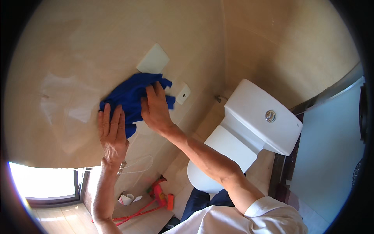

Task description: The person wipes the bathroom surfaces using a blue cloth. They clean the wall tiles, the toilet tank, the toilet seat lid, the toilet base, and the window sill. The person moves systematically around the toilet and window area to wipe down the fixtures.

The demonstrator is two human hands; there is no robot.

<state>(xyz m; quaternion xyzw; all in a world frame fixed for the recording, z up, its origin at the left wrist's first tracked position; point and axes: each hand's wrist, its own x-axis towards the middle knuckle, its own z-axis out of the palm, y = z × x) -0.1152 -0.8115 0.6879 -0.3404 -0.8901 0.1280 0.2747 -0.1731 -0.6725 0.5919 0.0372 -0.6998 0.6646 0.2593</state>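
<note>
- Pressing the blue cloth [130,93] against the wall [89,43], right by the white plate [154,58]
- My left hand [113,136] lies flat, fingers slightly apart, probably steadying its edge
- My right hand [157,111] pinches a fold, likely for control

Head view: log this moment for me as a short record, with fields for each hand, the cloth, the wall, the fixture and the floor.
Left hand: fingers extended, at the lower left edge of the cloth
Right hand: fingers bent onto the cloth; pinch unclear
Cloth: blue, rumpled, against the wall
Wall: beige, with a larger white plate above the cloth and a smaller white plate to its right
Fixture: white toilet, lid down; round flush button on tank
Floor: red long-handled item
</note>
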